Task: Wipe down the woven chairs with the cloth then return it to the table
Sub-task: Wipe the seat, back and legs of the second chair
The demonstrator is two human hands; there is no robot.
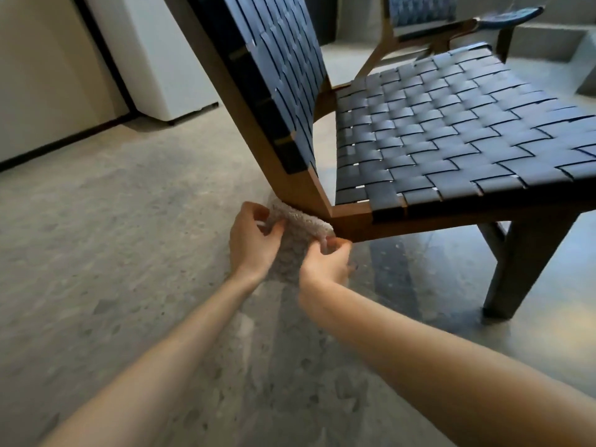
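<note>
Cloth (300,225) pinched by left hand (254,241) and right hand (325,264), pressed to woven chair's (451,140) rear frame corner (350,218). Best kept taut, drawn along the wood.

Beneath you: a speckled grey floor (113,253), glossy where light falls at your lower right. To your left, a pale wall (38,75) edged by a dark skirting strip (64,138), a white block (167,59) beside it. Far right, grey steps (548,40).
</note>
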